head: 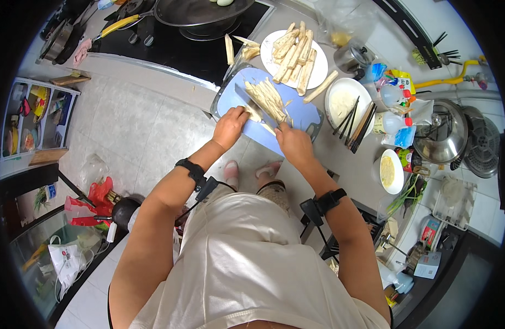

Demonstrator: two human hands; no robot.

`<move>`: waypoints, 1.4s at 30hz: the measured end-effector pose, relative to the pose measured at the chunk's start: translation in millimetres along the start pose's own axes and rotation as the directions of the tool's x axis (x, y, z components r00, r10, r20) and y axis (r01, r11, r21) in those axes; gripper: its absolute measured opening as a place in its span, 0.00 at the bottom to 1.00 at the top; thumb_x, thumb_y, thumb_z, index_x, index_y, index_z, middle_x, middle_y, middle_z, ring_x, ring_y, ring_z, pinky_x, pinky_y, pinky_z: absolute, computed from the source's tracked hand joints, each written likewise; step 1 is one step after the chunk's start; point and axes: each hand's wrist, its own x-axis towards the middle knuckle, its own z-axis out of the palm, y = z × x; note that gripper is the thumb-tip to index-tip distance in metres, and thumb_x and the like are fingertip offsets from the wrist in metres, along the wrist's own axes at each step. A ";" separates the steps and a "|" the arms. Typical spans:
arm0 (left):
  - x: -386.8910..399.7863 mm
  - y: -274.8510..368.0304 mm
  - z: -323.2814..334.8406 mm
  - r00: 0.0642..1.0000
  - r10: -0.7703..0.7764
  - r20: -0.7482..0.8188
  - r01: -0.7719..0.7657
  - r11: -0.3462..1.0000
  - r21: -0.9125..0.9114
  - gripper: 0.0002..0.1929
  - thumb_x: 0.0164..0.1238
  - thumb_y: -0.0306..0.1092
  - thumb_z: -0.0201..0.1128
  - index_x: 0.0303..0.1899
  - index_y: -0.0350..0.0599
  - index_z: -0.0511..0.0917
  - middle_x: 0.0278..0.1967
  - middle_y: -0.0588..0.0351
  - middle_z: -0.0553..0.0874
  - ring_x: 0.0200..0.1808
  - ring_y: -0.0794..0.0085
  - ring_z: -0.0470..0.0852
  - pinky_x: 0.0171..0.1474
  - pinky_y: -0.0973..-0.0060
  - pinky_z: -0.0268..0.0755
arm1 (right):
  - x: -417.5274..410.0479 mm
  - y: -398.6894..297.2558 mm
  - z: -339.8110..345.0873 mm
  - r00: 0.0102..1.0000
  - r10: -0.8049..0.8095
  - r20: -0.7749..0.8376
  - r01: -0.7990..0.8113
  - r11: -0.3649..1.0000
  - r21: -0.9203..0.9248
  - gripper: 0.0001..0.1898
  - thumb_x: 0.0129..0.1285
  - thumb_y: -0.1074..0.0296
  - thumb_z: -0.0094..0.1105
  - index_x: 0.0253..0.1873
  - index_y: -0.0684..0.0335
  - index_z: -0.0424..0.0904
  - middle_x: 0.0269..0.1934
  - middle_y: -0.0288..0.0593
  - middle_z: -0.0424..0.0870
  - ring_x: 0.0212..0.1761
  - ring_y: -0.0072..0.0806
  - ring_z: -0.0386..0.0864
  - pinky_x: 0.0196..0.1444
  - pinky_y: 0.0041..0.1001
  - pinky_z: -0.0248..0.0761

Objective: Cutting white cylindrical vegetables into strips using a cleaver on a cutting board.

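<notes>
A blue cutting board (pixel 260 137) lies at the counter's edge. My right hand (pixel 294 144) grips a kitchen knife (pixel 258 107), whose broad blade crosses the board towards the upper left. Pale stalk strips (pixel 266 96) are heaped along the far side of the blade. On the near side, the fingertips of my left hand (pixel 229 127) press on a pale cut piece (pixel 252 113); the exact grip is partly hidden. Beyond the board, a white plate (pixel 269 45) holds a pile of thick peeled sticks (pixel 295 53). One loose stick (pixel 320 86) lies beside the plate.
A wok (pixel 199 14) stands on the black cooktop (pixel 166 53). Several sticks lie at the cooktop's right edge. To the right are a white dish (pixel 334 88) with chopsticks (pixel 361 127) across it, a bowl (pixel 396 181) of yellowish food, bottles, a lidded steel pot (pixel 441 140) and green onions (pixel 406 193).
</notes>
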 end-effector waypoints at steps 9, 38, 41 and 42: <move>4.7 -13.0 -1.9 0.996 0.087 0.000 -0.087 0.996 0.007 0.12 0.56 0.23 0.60 0.43 0.43 0.82 0.46 0.54 0.82 0.48 0.61 0.81 0.51 0.69 0.77 | 5.4 -8.2 -12.2 0.996 -0.073 0.052 0.077 0.994 -0.084 0.13 0.70 0.58 0.53 0.38 0.63 0.75 0.23 0.51 0.83 0.25 0.47 0.84 0.28 0.43 0.76; 2.1 -12.7 -0.1 0.986 0.166 0.027 -0.168 0.979 0.120 0.09 0.56 0.26 0.58 0.39 0.42 0.80 0.42 0.56 0.82 0.47 0.64 0.81 0.47 0.72 0.79 | 12.0 -9.7 -11.5 0.994 -0.099 0.053 0.100 0.995 -0.019 0.14 0.70 0.57 0.54 0.38 0.64 0.78 0.24 0.54 0.83 0.28 0.52 0.83 0.31 0.47 0.76; 3.2 -12.7 -0.1 0.987 0.161 0.013 -0.162 0.982 0.097 0.09 0.55 0.26 0.58 0.39 0.42 0.80 0.42 0.56 0.82 0.47 0.64 0.81 0.46 0.72 0.79 | 15.9 -1.1 -5.9 0.991 -0.124 0.054 0.124 0.992 0.006 0.15 0.71 0.58 0.53 0.39 0.66 0.76 0.23 0.57 0.81 0.26 0.54 0.81 0.30 0.48 0.74; 2.7 -12.1 0.5 0.986 0.168 -0.001 -0.168 0.982 0.091 0.09 0.55 0.26 0.58 0.39 0.41 0.80 0.42 0.56 0.82 0.47 0.64 0.81 0.46 0.72 0.79 | 17.3 -1.6 -0.8 0.990 -0.125 0.059 0.125 0.992 0.007 0.15 0.71 0.58 0.53 0.39 0.66 0.76 0.23 0.57 0.81 0.26 0.54 0.81 0.30 0.48 0.74</move>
